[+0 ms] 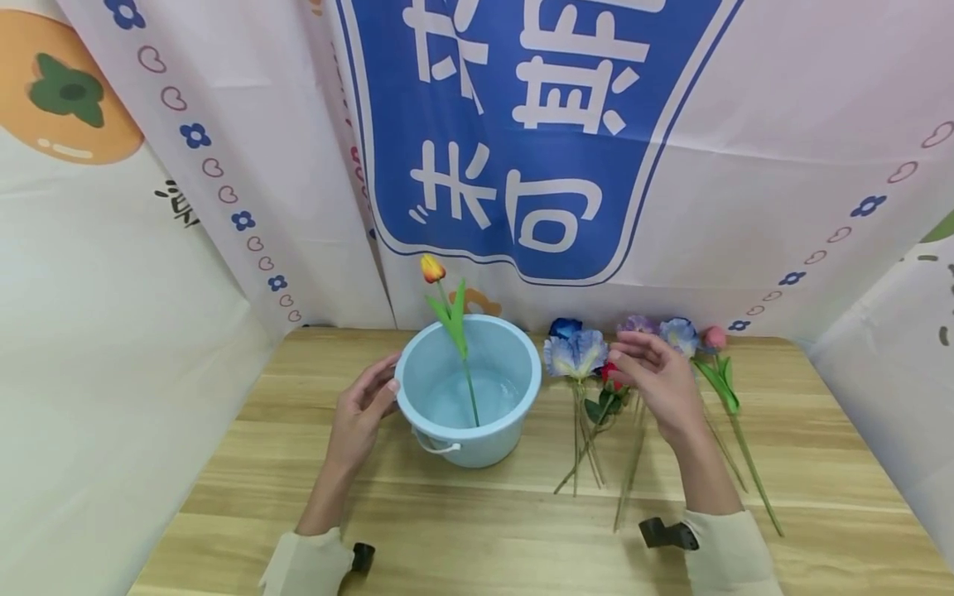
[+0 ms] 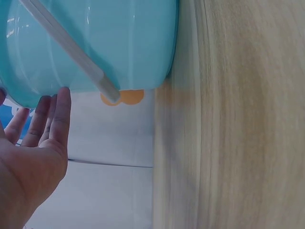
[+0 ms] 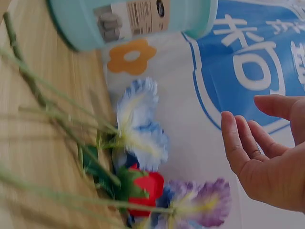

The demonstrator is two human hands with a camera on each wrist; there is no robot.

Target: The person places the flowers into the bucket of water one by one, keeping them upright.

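Observation:
A light blue bucket [image 1: 488,447] stands on the wooden table, its white handle [image 1: 436,447] hanging at the front. Inside leans one yellow-and-red tulip [image 1: 432,269] with green leaves, its head above the rim. My left hand [image 1: 361,414] touches the bucket's left side with its fingers extended, thumb by the rim. Holding nothing, my right hand [image 1: 659,381] hovers over the loose flowers, fingers loosely bent. Below and around it lie a pale blue iris-like flower [image 1: 577,354], a red rose [image 3: 151,188], a purple flower [image 3: 209,202] and a pink tulip [image 1: 714,338].
A dark blue flower [image 1: 565,328] and another pale blue bloom [image 1: 680,337] lie near the table's back edge. Several stems point toward the front of the wooden table [image 1: 477,538]. A printed cloth [image 1: 745,207] hangs right behind the table.

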